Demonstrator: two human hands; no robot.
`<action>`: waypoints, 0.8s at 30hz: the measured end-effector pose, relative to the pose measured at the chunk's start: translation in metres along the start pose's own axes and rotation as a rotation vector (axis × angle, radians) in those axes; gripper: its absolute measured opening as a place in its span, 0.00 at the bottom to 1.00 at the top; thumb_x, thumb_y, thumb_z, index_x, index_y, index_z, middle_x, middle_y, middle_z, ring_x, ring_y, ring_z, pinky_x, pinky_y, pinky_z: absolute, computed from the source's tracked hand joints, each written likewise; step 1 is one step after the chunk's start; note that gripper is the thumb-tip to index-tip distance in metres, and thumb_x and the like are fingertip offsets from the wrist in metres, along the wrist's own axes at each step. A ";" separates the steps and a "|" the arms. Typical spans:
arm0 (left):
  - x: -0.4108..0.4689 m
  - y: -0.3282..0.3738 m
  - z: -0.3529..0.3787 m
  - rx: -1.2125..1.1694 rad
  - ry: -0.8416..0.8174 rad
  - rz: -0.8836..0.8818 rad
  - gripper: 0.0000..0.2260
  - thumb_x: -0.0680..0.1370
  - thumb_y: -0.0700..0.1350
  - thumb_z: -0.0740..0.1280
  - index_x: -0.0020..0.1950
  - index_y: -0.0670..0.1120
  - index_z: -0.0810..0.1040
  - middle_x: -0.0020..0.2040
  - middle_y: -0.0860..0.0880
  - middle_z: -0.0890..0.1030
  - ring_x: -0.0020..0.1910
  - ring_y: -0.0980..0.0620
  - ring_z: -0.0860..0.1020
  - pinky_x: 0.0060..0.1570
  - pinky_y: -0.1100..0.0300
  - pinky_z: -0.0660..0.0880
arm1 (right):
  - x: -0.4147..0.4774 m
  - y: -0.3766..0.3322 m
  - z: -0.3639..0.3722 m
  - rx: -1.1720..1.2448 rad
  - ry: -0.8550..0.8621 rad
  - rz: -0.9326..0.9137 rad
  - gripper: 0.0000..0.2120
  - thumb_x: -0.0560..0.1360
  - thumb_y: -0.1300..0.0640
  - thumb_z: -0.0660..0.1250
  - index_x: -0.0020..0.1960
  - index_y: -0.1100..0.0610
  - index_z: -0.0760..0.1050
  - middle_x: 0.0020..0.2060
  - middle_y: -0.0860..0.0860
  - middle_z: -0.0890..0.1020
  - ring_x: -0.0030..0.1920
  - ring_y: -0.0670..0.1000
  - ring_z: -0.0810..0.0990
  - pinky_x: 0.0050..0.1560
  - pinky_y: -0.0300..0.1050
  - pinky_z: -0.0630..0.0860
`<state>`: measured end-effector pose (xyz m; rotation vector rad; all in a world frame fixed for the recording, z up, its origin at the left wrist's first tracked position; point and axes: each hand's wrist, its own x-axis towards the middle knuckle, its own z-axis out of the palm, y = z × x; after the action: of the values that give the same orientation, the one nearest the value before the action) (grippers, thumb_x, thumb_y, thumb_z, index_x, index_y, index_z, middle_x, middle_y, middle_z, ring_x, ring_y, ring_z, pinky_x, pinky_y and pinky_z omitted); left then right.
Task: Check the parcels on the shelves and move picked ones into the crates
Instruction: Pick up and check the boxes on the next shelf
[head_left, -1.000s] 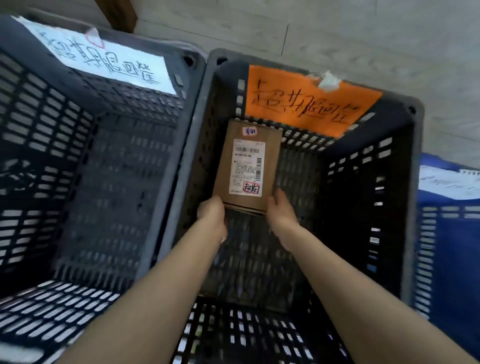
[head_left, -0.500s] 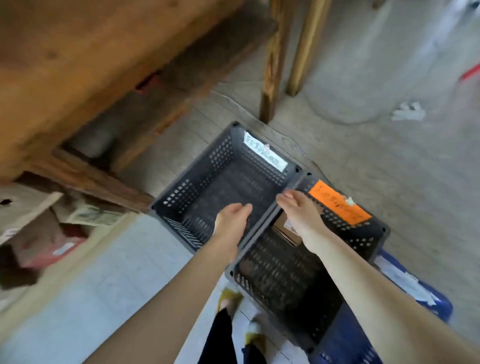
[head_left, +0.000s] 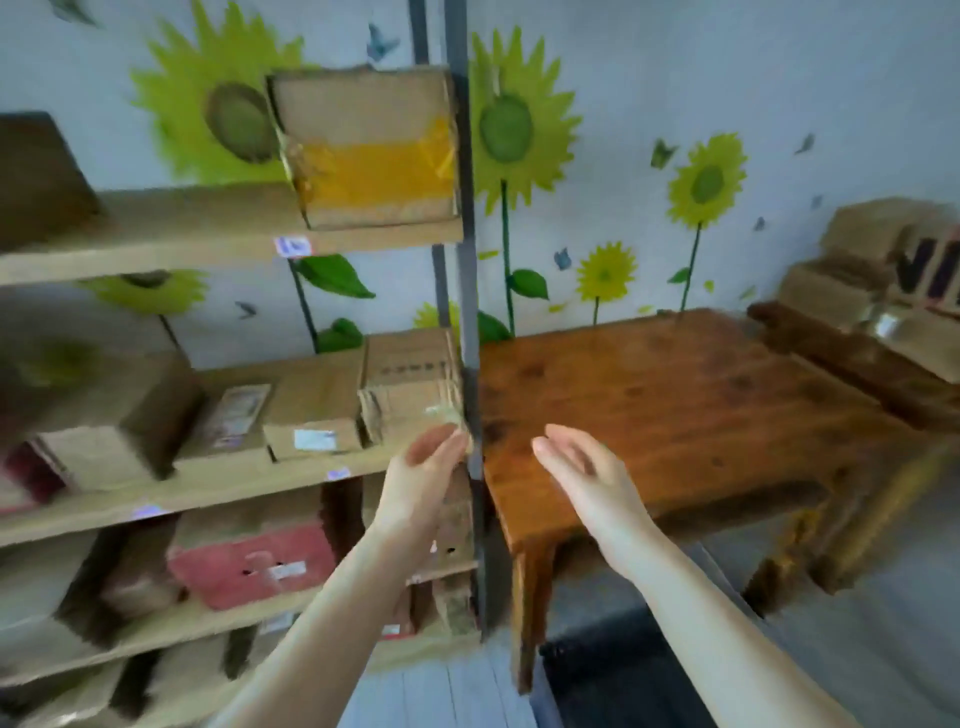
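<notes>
Both hands empty, fingers loose: left hand (head_left: 428, 470) mid-frame before the shelves (head_left: 218, 236), right hand (head_left: 582, 467) over the glossy wooden counter (head_left: 675, 395). Cardboard parcels (head_left: 311, 410), boxy and blurred, fill the left; labels unreadable. Crates out of view.

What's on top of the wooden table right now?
The wooden table looks bare on top where visible. The right hand covers a small near patch; cardboard boxes sit beyond its far right edge.
</notes>
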<state>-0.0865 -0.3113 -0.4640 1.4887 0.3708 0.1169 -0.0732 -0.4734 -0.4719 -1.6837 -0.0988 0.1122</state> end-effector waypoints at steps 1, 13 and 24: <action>0.004 0.017 -0.017 -0.018 0.015 0.035 0.04 0.76 0.47 0.66 0.49 0.50 0.77 0.54 0.48 0.81 0.55 0.51 0.78 0.57 0.56 0.72 | 0.008 -0.020 0.016 -0.008 0.000 -0.058 0.19 0.74 0.48 0.65 0.63 0.51 0.71 0.50 0.37 0.75 0.48 0.32 0.73 0.47 0.25 0.71; 0.081 0.170 -0.134 0.096 0.115 0.430 0.13 0.76 0.47 0.65 0.59 0.46 0.76 0.56 0.46 0.79 0.57 0.49 0.76 0.61 0.52 0.72 | 0.106 -0.172 0.112 -0.144 0.247 -0.492 0.22 0.76 0.50 0.63 0.67 0.57 0.68 0.64 0.50 0.74 0.62 0.46 0.72 0.61 0.39 0.68; 0.170 0.226 -0.107 0.313 0.083 0.510 0.16 0.78 0.47 0.63 0.64 0.43 0.74 0.54 0.49 0.78 0.52 0.51 0.74 0.50 0.61 0.67 | 0.221 -0.258 0.100 -0.152 0.330 -0.545 0.19 0.79 0.47 0.56 0.66 0.54 0.68 0.59 0.49 0.74 0.61 0.50 0.73 0.54 0.40 0.67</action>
<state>0.0734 -0.1382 -0.2748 1.8683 0.0672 0.5471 0.1328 -0.3163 -0.2303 -1.7465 -0.3187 -0.5917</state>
